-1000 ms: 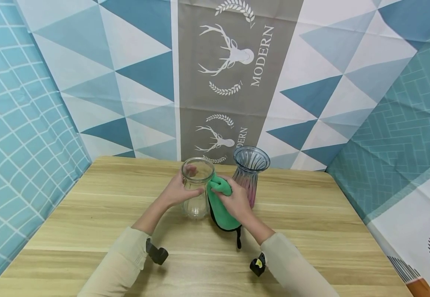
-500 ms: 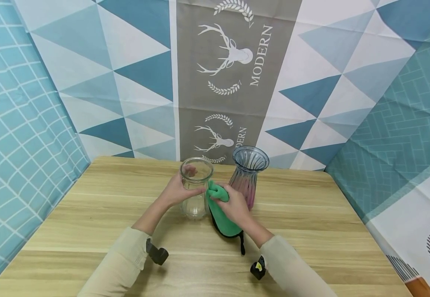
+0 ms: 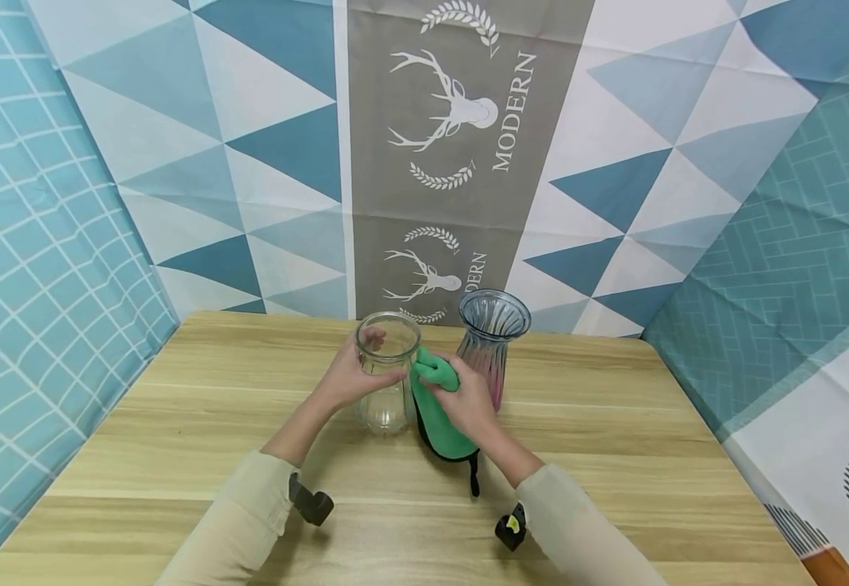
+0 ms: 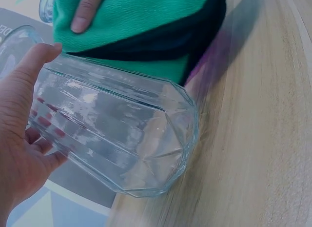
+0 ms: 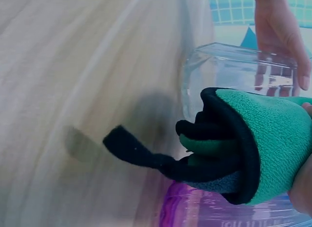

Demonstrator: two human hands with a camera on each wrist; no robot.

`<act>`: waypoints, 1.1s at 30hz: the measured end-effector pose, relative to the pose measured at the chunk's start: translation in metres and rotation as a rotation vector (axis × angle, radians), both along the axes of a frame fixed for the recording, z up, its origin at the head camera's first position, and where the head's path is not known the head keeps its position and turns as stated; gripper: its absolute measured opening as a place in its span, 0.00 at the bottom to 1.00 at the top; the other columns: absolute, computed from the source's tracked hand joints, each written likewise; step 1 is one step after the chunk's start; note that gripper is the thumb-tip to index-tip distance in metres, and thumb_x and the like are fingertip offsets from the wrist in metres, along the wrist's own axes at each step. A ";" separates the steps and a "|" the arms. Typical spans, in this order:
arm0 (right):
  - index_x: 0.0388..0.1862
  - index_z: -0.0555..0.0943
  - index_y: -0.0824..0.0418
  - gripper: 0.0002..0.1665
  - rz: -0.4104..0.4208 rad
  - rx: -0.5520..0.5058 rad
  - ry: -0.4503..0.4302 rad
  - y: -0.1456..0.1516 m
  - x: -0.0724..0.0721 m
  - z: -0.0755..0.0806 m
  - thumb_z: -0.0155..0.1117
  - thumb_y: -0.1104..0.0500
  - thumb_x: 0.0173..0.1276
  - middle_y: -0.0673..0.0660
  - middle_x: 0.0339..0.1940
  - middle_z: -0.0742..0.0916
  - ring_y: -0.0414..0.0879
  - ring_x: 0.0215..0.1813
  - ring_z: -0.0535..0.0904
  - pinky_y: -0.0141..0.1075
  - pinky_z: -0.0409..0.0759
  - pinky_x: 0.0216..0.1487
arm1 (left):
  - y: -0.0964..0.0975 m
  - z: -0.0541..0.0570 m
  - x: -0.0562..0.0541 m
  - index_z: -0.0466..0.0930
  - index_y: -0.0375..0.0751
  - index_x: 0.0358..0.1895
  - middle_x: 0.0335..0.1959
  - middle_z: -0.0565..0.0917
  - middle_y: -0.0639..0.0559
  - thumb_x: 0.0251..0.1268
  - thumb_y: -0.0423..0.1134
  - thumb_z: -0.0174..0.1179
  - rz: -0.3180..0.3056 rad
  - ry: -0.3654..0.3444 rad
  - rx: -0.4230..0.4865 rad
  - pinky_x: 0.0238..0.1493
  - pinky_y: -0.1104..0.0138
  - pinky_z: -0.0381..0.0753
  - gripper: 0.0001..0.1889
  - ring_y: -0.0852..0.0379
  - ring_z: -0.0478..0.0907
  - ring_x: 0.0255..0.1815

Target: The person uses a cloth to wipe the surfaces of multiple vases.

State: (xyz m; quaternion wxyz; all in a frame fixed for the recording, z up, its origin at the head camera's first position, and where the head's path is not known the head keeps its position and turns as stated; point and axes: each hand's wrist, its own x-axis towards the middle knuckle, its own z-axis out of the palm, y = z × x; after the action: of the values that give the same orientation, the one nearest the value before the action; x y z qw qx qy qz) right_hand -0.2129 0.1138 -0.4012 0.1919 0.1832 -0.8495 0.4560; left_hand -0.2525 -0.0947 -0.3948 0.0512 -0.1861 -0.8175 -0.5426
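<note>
Between the fingers and thumb of the left hand (image 3: 351, 373), saw a clear glass jar (image 3: 385, 413), gripped just under its thick rim and held upright, mouth facing up. Could make out the left fingers wrapped round the far side, visible through the glass, with the thumb along the near side. Well below those fingers, spotted its ridged base (image 4: 163, 158).

Just across from the left thumb, found the right hand (image 3: 466, 396) pinching a bunched green cloth (image 3: 442, 427), thumb and fingers tight on its folded upper end. In the left wrist view, noticed one right finger (image 4: 85, 14) pressed flat on the fabric. Couldn't really judge contact between cloth and glass from these angles, so settled on right beside the jar. Below the right fingers, got the black edging (image 5: 254, 154) plus a black strap (image 3: 474, 478) dangling loose.

Beyond the right fingers, partly blocked by that hand, saw a ribbed glass vase (image 3: 486, 354) standing upright, blue-grey at the flared rim and pink-purple lower down. Under both sets of fingers, had a light wood-grain tabletop (image 3: 600, 488). Back behind the fingers, saw cream sleeves (image 3: 226, 513) plus a small black wrist camera (image 3: 312, 505) at each cuff. Way past the fingertips, noticed a printed backdrop (image 3: 431, 195) with white deer heads, MODERN lettering and blue-and-white triangles.
</note>
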 end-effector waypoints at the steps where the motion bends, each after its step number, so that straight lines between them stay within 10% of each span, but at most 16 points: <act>1: 0.54 0.78 0.58 0.23 0.000 -0.014 0.015 0.000 -0.001 0.001 0.69 0.59 0.58 0.59 0.49 0.86 0.52 0.49 0.82 0.43 0.81 0.47 | 0.000 0.000 0.000 0.60 0.32 0.64 0.60 0.70 0.31 0.45 0.38 0.73 -0.002 -0.007 0.000 0.67 0.46 0.64 0.42 0.37 0.66 0.64; 33: 0.55 0.78 0.56 0.23 -0.007 0.127 -0.079 -0.001 0.003 -0.009 0.69 0.57 0.59 0.57 0.48 0.86 0.50 0.45 0.83 0.42 0.80 0.43 | -0.007 -0.005 0.001 0.61 0.40 0.64 0.63 0.69 0.39 0.46 0.43 0.73 -0.020 0.028 0.009 0.66 0.42 0.63 0.41 0.41 0.66 0.66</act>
State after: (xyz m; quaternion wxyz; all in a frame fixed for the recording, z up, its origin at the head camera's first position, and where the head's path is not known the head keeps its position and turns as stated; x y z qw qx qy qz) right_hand -0.2099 0.1129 -0.4100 0.1479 0.1740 -0.8842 0.4074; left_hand -0.2510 -0.1015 -0.3998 0.0581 -0.2014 -0.8125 -0.5440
